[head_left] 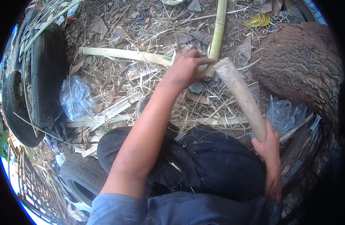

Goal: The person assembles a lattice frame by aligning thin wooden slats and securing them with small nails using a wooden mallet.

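Note:
My left hand (pixel 186 68) is closed near the lower end of an upright green bamboo pole (pixel 218 32), index finger reaching across it. A pale split bamboo length (pixel 120 53) runs leftward from under the same hand; whether it is gripped too is hidden. My right hand (pixel 269 142) is wrapped around the near end of a thick, slightly curved pale wooden stick (pixel 242 95). The stick's far end comes close to the pole's lower end. Beside the right hand a thin bluish blade-like strip (pixel 271 107) stands up; I cannot tell whether it is held.
At right lies a rough-barked log (pixel 300 67). Old tyres (pixel 48 71) stand at left, another tyre (pixel 84 174) below them. Clear plastic bags (pixel 76 97), flat bamboo strips (pixel 110 112), shavings and a yellow leaf (pixel 258 20) litter the soil around my dark-trousered legs (pixel 217 161).

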The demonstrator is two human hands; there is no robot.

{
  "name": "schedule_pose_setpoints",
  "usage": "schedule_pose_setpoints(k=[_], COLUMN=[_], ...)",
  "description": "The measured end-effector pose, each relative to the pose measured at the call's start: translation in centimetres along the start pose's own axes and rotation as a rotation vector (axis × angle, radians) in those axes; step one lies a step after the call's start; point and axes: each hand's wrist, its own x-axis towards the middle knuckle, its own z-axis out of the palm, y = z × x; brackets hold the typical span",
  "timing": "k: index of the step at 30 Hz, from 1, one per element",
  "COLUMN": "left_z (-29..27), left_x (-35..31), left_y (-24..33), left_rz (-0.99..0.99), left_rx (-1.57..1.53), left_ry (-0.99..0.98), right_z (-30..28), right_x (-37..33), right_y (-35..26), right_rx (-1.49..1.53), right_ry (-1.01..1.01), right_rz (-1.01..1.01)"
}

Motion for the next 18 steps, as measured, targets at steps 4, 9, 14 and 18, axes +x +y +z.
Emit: schedule_pose_setpoints(k=[4,9,14,18], left_z=[0.3,0.5,0.3,0.2], left_x=[0.1,-0.1,-0.1,-0.1], left_y=[0.1,-0.3,-0.3,0.0], left_rz=[0.027,0.043,0.045,0.030], left_rx=[-0.011,-0.012,0.019,0.027], left_ry=[0.046,0.060,0.045,0.045], right_z=[-0.2,0.4,1.0,0.4], right_x=[-0.2,-0.4,-0.8,-0.5], right_y=[0.2,-0.1,-0.1,-0.7], right_rx=[0.063,-0.005,-0.104,0.149], right_ry=[0.022,-0.031,-0.176,0.005], right_rz=[0.025,0.045,0.064,0.052])
